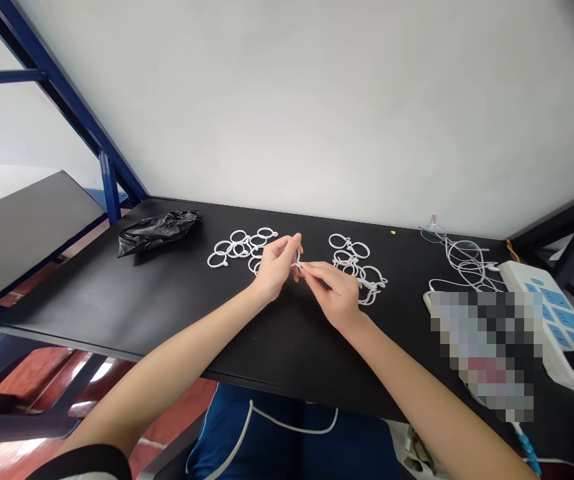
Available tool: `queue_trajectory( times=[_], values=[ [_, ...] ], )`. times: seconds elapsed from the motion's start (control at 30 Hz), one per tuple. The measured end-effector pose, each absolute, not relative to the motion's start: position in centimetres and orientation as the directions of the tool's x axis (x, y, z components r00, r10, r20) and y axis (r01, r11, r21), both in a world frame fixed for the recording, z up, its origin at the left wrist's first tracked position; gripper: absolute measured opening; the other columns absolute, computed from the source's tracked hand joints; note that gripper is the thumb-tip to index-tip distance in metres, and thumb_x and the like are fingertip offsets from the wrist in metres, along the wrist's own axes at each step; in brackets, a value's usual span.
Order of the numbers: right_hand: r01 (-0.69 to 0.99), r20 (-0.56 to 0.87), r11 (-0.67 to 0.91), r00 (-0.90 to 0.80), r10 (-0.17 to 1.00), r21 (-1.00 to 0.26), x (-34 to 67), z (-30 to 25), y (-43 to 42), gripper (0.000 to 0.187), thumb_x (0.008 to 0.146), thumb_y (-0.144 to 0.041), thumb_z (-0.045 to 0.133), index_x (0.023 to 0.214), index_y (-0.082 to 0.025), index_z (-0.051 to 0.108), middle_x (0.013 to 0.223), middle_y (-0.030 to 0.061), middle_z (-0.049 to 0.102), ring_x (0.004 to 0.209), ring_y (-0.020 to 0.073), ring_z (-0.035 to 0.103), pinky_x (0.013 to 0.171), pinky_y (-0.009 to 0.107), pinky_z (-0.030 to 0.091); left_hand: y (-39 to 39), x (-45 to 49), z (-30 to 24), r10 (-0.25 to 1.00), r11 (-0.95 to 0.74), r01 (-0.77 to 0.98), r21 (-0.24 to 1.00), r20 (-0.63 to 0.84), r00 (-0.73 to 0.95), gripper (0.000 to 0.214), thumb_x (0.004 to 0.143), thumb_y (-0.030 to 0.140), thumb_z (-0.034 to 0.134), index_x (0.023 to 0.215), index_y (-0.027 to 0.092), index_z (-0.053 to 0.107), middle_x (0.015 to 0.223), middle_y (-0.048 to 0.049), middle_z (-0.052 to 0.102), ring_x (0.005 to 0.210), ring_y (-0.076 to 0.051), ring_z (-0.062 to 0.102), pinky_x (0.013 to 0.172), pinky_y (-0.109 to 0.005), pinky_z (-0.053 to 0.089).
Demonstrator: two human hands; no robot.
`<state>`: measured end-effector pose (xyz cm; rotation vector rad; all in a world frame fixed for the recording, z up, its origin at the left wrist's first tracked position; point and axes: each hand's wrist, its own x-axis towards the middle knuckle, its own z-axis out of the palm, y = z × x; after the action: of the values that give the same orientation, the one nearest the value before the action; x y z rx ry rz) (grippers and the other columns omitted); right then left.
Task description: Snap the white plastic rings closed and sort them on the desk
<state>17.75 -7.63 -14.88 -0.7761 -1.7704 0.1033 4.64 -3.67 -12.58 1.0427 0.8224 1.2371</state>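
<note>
Over the middle of the black table, my left hand grips a white ring, mostly hidden behind the fingers. My right hand pinches the same ring at its lower edge, where a small eyelet seems to sit. Several more white rings with small eyelets lie in a loose group just left of my left hand. Another group of such rings, some overlapping, lies behind and to the right of my right hand.
A crumpled black plastic bag lies at the table's back left. On the right are tangled white cables, a power strip and a blurred-out object. The wall rises behind the black table; a blue frame stands left.
</note>
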Motion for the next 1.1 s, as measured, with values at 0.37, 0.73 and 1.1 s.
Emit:
queue_trajectory(
  times=[0.37,0.73,1.1],
  values=[
    [0.439,0.823,0.78,-0.141,0.551,-0.446,17.68,-15.11,-7.65,0.023,0.089,-0.01,0.058,0.103,-0.022,0.071,0.093,0.0053,0.076,0.084,0.0181,0.073,0.074,0.032,0.063,-3.75,4.75,-12.97,0.987,-0.003,-0.335,0.942,0.055,0.148,0.045,0.077,0.057,0.067,0.064,0.017,0.051,0.045,0.01,0.03,0.034,-0.005,0.041,0.032,-0.017,0.039],
    [0.428,0.832,0.791,-0.144,0.536,-0.437,17.51,-15.27,-7.7,0.026,0.089,-0.007,0.057,0.105,-0.022,0.07,0.093,0.0051,0.075,0.084,0.0176,0.072,0.075,0.032,0.062,-3.68,4.74,-13.14,0.986,-0.029,-0.329,0.944,0.081,0.146,0.045,0.078,0.056,0.067,0.063,0.017,0.05,0.045,0.0097,0.032,0.034,-0.005,0.042,0.031,-0.017,0.038],
    [0.458,0.83,0.777,-0.138,0.541,-0.431,17.55,-15.34,-7.32,0.02,0.09,-0.011,0.056,0.1,-0.022,0.069,0.092,0.0049,0.075,0.085,0.0184,0.072,0.075,0.033,0.061,-3.08,4.29,-13.06,0.975,-0.093,-0.25,0.964,0.139,0.173,0.043,0.082,0.057,0.061,0.067,0.017,0.054,0.044,0.0097,0.031,0.034,-0.005,0.039,0.034,-0.018,0.04]
  ],
)
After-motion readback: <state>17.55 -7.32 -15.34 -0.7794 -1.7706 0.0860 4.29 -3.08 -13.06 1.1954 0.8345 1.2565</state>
